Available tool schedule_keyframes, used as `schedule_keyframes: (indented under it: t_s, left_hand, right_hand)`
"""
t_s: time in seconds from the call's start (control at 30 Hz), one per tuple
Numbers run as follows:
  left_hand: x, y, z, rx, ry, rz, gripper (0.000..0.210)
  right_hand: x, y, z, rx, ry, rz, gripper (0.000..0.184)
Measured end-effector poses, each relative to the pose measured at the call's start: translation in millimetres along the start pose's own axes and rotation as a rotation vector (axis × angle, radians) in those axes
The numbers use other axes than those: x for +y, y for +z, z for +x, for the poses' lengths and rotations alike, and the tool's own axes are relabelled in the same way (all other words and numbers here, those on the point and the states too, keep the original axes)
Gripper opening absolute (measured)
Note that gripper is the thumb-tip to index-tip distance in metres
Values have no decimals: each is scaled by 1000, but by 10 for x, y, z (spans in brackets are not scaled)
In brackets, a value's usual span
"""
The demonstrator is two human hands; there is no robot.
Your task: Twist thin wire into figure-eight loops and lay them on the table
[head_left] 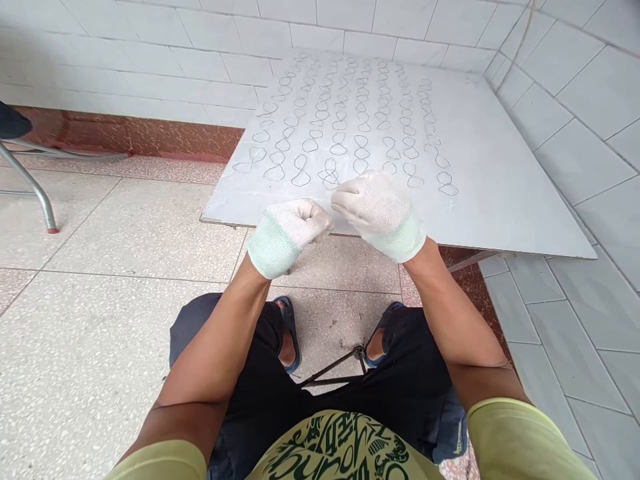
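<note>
Both hands wear white knit gloves with pale green cuffs and are close together at the front edge of the white tabletop (pixel 500 200). My left hand (pixel 300 223) is closed in a pinch, its fingertips towards the right hand; anything in it is too small or hidden to name. My right hand (pixel 375 200) hovers just above the board's edge with fingers pressed together and bent, and what they may hold is hidden. Rows of thin dark figure-eight wire-like loops (pixel 361 143) cover the board. The nearest loop cluster (pixel 330 173) lies just beyond my fingers.
White tiled walls (pixel 350 17) border the board at the back and right. A metal chair leg (pixel 43 193) stands on the speckled floor (pixel 100 333) at left. Below me are my sandalled feet (pixel 290 333) and a thin dark metal frame (pixel 333 370).
</note>
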State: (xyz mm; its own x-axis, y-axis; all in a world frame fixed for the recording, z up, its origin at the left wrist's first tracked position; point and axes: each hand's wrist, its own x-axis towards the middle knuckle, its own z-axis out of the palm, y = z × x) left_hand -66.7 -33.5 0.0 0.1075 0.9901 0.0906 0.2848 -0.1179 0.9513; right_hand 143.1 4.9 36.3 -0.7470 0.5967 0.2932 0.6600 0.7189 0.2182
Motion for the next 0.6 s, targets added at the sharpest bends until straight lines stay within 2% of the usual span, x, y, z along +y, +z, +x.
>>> schedule_keyframes:
  t_s: [0.3,0.5,0.6]
  left_hand:
    - [-97,7,52,-1,42,9,28]
    - [0,70,35,52,30,-90,27]
    - [45,91,26,61,10,-111,23]
  right_hand:
    - [-37,58,-15,38,43,40,37]
    - [-93,150,-36,142,87,64,44]
    - [-101,166,-27,153,98,75,46]
